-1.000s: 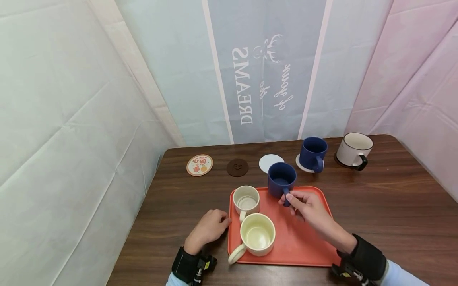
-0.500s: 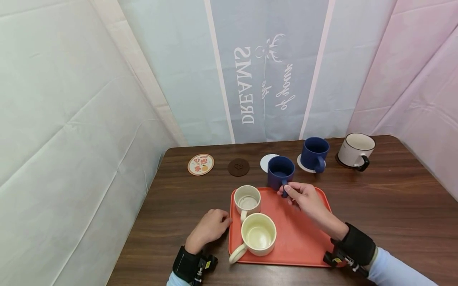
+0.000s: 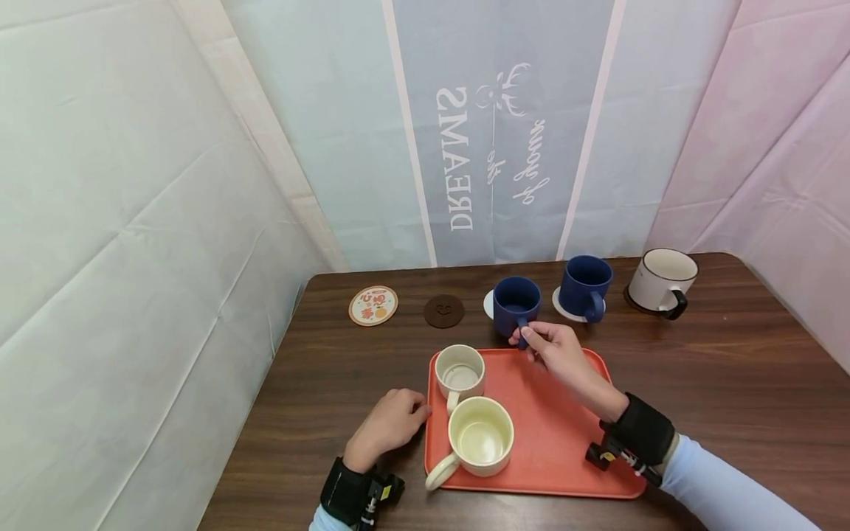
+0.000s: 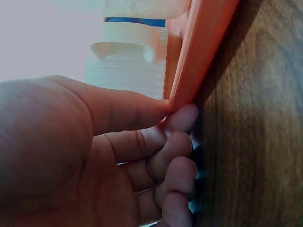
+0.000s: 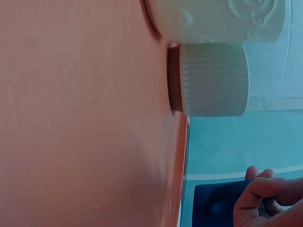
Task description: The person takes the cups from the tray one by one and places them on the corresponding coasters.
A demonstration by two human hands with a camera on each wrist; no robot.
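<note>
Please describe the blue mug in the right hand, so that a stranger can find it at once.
On the brown table, find the red tray. Just past its far edge, partly hiding a white coaster, is the blue mug. Its blue neighbour on the right stands on a coaster; only this one is held by the handle in the right hand.

A cloth-screened workspace; printed curtain (image 3: 491, 140) behind wood-grain table (image 3: 319, 369); pale sheet (image 3: 133, 251), pink sheet (image 3: 783, 147) alongside
</note>
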